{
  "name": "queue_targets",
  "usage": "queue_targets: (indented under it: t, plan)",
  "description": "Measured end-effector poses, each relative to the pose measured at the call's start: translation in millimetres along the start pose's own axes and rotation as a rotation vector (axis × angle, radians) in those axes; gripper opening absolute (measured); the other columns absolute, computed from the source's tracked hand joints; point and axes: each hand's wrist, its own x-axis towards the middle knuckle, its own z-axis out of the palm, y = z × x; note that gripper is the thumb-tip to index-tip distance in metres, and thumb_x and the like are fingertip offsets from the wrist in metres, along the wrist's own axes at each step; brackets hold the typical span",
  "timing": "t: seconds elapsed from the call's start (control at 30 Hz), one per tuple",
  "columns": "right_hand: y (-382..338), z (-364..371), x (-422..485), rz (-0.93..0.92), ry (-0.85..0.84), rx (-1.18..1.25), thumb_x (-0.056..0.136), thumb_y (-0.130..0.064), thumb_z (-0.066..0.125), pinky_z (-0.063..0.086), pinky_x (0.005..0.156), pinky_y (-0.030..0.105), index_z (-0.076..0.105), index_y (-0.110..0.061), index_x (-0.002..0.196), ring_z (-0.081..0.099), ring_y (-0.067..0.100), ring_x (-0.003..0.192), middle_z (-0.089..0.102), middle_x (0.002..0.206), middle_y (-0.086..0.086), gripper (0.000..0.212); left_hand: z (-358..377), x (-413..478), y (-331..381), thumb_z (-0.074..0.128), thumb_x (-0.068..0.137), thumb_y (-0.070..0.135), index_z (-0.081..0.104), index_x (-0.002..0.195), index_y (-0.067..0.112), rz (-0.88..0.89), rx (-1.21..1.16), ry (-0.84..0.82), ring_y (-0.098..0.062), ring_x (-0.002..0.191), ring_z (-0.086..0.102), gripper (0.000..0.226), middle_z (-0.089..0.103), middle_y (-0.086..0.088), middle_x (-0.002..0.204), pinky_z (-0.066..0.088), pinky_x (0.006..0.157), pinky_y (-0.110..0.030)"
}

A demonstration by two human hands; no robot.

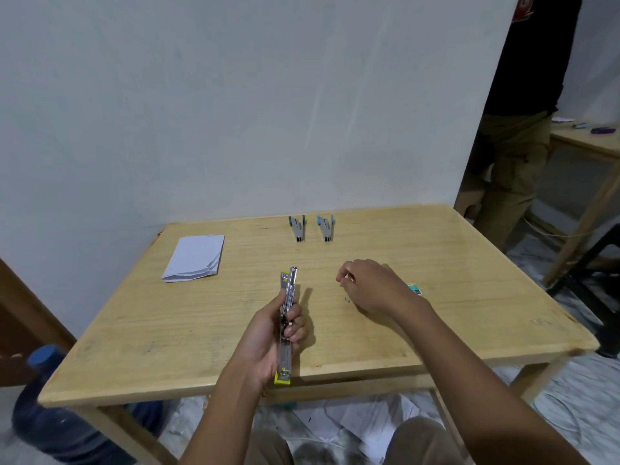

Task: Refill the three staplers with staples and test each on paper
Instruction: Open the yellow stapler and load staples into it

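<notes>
Three staplers point(288, 286) point(297, 228) point(326, 228), one paper stack point(195, 257), one staple box point(415, 289)

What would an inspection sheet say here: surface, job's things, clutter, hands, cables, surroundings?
Surface: wooden table against a white wall.
Job's things: yellow stapler, swung open; green stapler and blue stapler side by side, apart, near the far edge; paper stack far left; staple box partly hidden behind the right wrist.
Clutter: small loose bit on the table, too small to name.
Hands: left hand grips the yellow stapler; right hand has curled fingers, pinch unclear.
Cables: white cable on the floor, right.
Surroundings: water jug on the floor, left; loose sheets under the table; another person beside a second table.
</notes>
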Motion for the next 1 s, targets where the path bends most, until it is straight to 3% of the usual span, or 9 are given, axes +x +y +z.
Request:
queue_targets:
  t: [0.17, 0.3, 0.43, 0.63, 0.7, 0.8, 0.9, 1.0]
  plan:
    - [8, 2, 7, -0.04, -0.037, -0.029, 0.094, -0.028, 0.048, 0.03, 0.094, 0.033, 0.065, -0.03, 0.098, 0.053, 0.01, 0.104, 0.07, 0.089, -0.015, 0.017, -1, 1, 2, 0.045, 0.099, 0.037, 0.045, 0.068, 0.014, -0.001, 0.013, -0.005, -0.01, 0.034, 0.033, 0.039, 0.032, 0.001, 0.05, 0.03, 0.033, -0.021]
    - [17, -4, 5, -0.005, 0.053, 0.056, 0.097, -0.036, 0.048, 0.027, 0.094, 0.034, 0.064, -0.036, 0.102, 0.049, 0.008, 0.107, 0.059, 0.104, -0.019, 0.017, -2, 1, 2, 0.046, 0.098, 0.038, 0.045, 0.068, 0.014, -0.001, 0.031, -0.004, -0.01, 0.035, 0.032, 0.039, 0.032, 0.001, 0.05, 0.029, 0.033, -0.021]
    - [44, -31, -5, 0.056, 0.227, 0.064, 0.095, -0.033, 0.056, 0.025, 0.089, 0.029, 0.06, -0.04, 0.092, 0.054, 0.006, 0.093, 0.058, 0.102, -0.021, 0.009, -3, 1, 2, 0.045, 0.098, 0.038, 0.045, 0.067, 0.014, -0.005, 0.029, -0.007, -0.01, 0.035, 0.033, 0.04, 0.032, 0.001, 0.05, 0.029, 0.033, -0.02]
    - [84, -32, -23, 0.171, -0.063, -0.07, 0.086, -0.051, 0.06, 0.042, 0.09, 0.037, 0.065, -0.05, 0.082, 0.051, 0.018, 0.106, 0.06, 0.098, -0.025, 0.006, -4, 6, 1, 0.047, 0.097, 0.034, 0.046, 0.072, 0.013, 0.009, -0.024, -0.015, -0.01, 0.036, 0.032, 0.033, 0.034, 0.001, 0.053, 0.031, 0.034, -0.02]
    - [83, -27, -25, 0.116, -0.05, -0.11, 0.088, -0.05, 0.059, 0.043, 0.094, 0.041, 0.066, -0.05, 0.09, 0.05, 0.021, 0.107, 0.057, 0.104, -0.023, 0.007, -5, 7, 1, 0.048, 0.097, 0.032, 0.047, 0.075, 0.013, 0.023, -0.044, -0.016, -0.009, 0.036, 0.031, 0.029, 0.035, 0.002, 0.055, 0.031, 0.034, -0.021]
    - [75, -31, -29, 0.028, 0.004, -0.18, 0.094, -0.045, 0.055, 0.036, 0.096, 0.035, 0.067, -0.044, 0.108, 0.053, 0.019, 0.105, 0.057, 0.111, -0.018, 0.019, -7, 8, -1, 0.05, 0.096, 0.032, 0.047, 0.075, 0.013, 0.026, -0.041, -0.017, -0.009, 0.037, 0.031, 0.029, 0.034, 0.002, 0.056, 0.031, 0.034, -0.02]
    - [66, -35, -29, -0.06, -0.001, -0.287, 0.099, -0.036, 0.047, 0.032, 0.086, 0.03, 0.068, -0.041, 0.112, 0.058, 0.015, 0.097, 0.058, 0.113, -0.012, 0.025, -7, 8, -1, 0.051, 0.095, 0.033, 0.048, 0.077, 0.013, 0.03, -0.034, -0.023, -0.009, 0.038, 0.031, 0.028, 0.035, 0.002, 0.057, 0.031, 0.036, -0.021]
    - [61, -38, -23, -0.083, -0.044, -0.394, 0.099, -0.031, 0.046, 0.033, 0.066, 0.026, 0.07, -0.039, 0.111, 0.06, 0.017, 0.091, 0.056, 0.11, -0.011, 0.027, -7, 8, -1, 0.05, 0.096, 0.034, 0.047, 0.077, 0.013, 0.033, -0.027, -0.021, -0.009, 0.038, 0.031, 0.029, 0.035, 0.002, 0.057, 0.03, 0.036, -0.02]
